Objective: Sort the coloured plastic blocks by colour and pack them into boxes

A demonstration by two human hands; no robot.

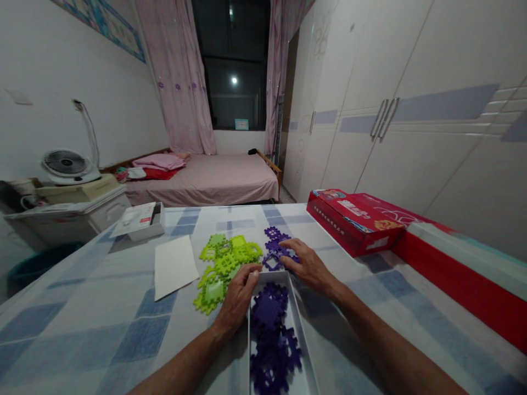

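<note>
A long white box point(297, 318) lies before me, holding several dark purple interlocking plastic pieces point(269, 312) with notched edges. My left hand point(237, 299) grips the far left corner of this box, thumb along the rim. Beyond the box's far end, more purple interlocking pieces point(272, 258) lie on the cloth. Over these, my right hand point(307, 266) has its thumb and fingers curled around a purple piece; the fingertips partly cover it. A spread of lime-green interlocking pieces point(226, 263) sits just left of the box, close to my left hand.
A blue-and-white checked tablecloth point(135, 334) covers the table. On the left are a white card point(175, 269) and an open white carton point(148, 222). A red box point(354, 219) and a long red-sided tray point(461, 285) occupy the right side. A bed point(222, 175) stands beyond the table.
</note>
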